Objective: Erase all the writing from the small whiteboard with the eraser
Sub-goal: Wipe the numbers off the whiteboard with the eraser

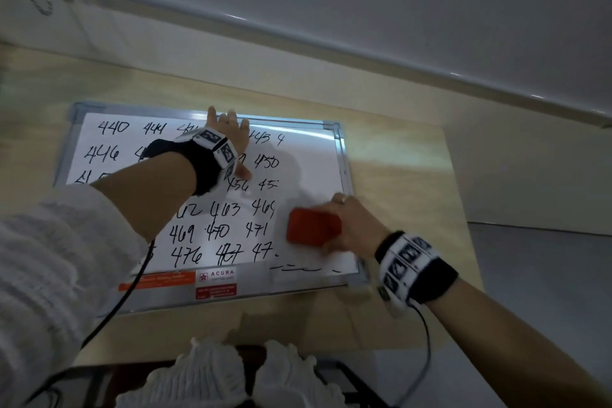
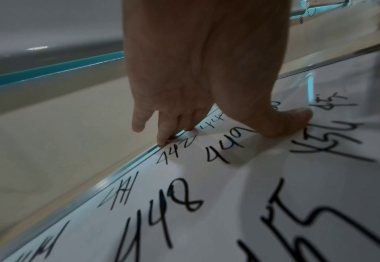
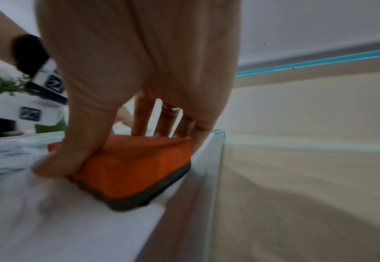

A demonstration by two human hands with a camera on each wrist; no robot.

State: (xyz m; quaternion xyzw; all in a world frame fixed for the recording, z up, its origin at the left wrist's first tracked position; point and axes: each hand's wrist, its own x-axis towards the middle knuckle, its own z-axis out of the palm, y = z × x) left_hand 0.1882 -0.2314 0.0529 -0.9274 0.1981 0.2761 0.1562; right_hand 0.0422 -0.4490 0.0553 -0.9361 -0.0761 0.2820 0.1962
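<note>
A small metal-framed whiteboard point(image 1: 318, 159) lies flat on the wooden table, covered with rows of black handwritten numbers; its right strip is wiped white. My right hand point(image 1: 351, 225) grips an orange eraser point(image 1: 313, 227) with a dark felt base and holds it flat on the board near the right frame. In the right wrist view the eraser point(image 3: 137, 170) sits between thumb and fingers point(image 3: 72, 156), beside the frame edge point(image 3: 216, 147). My left hand point(image 1: 228, 132) presses with spread straight fingers on the board's top edge; the left wrist view shows fingertips point(image 2: 162, 140) on the frame and the thumb on the writing.
The light wooden table point(image 1: 414, 175) ends at its right edge, with grey floor beyond. A wall with a grey rail point(image 1: 364, 43) runs behind the table. Short dash marks point(image 1: 301, 268) lie along the board's bottom right. White knitted fabric point(image 1: 231, 374) shows at the bottom.
</note>
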